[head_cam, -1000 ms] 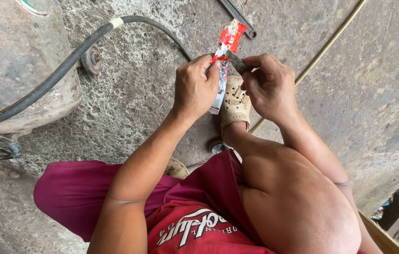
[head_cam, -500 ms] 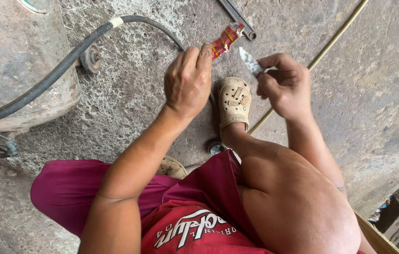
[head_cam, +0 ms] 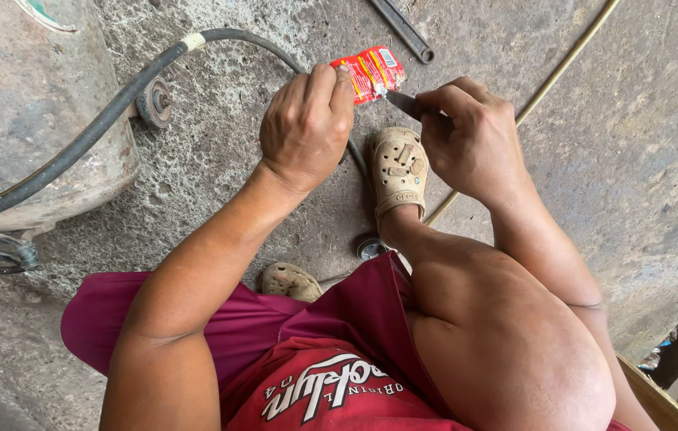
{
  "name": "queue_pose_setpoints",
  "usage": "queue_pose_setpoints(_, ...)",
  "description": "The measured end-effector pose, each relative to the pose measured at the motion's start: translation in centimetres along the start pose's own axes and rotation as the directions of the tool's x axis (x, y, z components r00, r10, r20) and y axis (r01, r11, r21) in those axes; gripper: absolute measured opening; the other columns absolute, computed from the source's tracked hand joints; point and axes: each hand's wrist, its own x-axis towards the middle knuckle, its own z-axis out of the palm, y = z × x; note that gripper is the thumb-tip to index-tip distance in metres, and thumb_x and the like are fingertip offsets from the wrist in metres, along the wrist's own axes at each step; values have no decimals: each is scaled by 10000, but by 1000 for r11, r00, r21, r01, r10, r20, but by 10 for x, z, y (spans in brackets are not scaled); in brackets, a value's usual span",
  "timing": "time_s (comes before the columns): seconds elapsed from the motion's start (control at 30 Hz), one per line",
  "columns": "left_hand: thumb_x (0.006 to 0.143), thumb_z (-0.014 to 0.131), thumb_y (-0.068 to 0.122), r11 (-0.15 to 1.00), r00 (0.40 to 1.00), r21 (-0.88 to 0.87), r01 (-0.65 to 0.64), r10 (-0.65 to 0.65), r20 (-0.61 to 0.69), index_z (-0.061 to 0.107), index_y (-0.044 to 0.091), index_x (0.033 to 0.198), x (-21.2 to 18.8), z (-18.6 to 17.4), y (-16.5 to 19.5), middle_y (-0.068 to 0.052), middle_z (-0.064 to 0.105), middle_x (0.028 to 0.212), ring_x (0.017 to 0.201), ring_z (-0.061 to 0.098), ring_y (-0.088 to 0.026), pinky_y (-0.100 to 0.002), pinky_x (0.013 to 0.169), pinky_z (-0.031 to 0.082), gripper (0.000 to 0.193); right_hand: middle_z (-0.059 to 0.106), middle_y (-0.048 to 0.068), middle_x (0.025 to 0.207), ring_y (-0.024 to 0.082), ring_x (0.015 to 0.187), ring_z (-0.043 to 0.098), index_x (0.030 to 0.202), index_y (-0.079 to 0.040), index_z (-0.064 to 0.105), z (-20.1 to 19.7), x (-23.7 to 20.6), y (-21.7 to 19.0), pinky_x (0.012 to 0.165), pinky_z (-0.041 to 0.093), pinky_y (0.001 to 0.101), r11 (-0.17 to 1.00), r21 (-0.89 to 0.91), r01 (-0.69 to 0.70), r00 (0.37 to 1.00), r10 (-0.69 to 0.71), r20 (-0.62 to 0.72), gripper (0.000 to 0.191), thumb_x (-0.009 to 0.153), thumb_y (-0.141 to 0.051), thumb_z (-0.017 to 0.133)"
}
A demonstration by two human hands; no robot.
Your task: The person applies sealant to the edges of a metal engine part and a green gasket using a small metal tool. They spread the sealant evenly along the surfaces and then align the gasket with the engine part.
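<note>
A small red sachet (head_cam: 368,73) is pinched at its near end by the left hand (head_cam: 305,128), fingers curled tight, thumb hidden behind them. The packet sticks out toward one o'clock from the fingertips, held up above the concrete floor (head_cam: 610,160), near twelve o'clock in the view.

The right hand (head_cam: 473,144) is closed around a small blade (head_cam: 400,101); only the grey tip shows, and it is set against the sachet's lower right edge. How the handle is gripped cannot be seen.

The sachet is judged to be very light and limp, thin foil or plastic film, glossy and likely slippery. It would buckle under any push, so it is best held taut close to the edge being worked, by the sealed end, as is done here. Whether it has contents cannot be told. A blade this near the holding fingertips is judged a risk on so slick a skin.

Below the hands, at six o'clock from the sachet, a beige clog (head_cam: 397,171) is worn on one foot. A black hose (head_cam: 107,120) runs from nine o'clock past a grey tank (head_cam: 35,96). A metal bar (head_cam: 401,30) lies at twelve o'clock, and a thin yellow rod (head_cam: 563,76) slants toward one o'clock.
</note>
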Motion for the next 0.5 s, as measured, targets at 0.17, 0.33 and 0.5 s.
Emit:
queue_pose_setpoints(0.17,934,737,32,906,932,-259,336,-280,228,728,-36,981,12,23,-3,-132,674,867,639,654,-195,-309,475,530,83,699,83,852,128,629,633,1114,19,725,-3,-6,23,522,485,293,888,353,-294,956,276,101,165,969,52,654)
queue_pose_setpoints(0.33,889,791,192,541,732,-494,681,-485,478,756,17,911,48,65,-14,-187,728,790,721,723,-302,-452,682,552,180,694,90,895,119,682,644,1151,65,666,-11,-15,68,569,501,245,550,779,-301,916,393,76,119,1038,74,630)
queue_pose_setpoints(0.5,784,786,212,478,732,-571,667,-565,381,781,85,932,94,98,3,-174,755,877,799,751,-330,-451,712,592,195,683,104,911,133,674,631,1147,76,660,-12,-20,106,580,495,243,492,794,-358,869,487,90,108,1045,90,628)
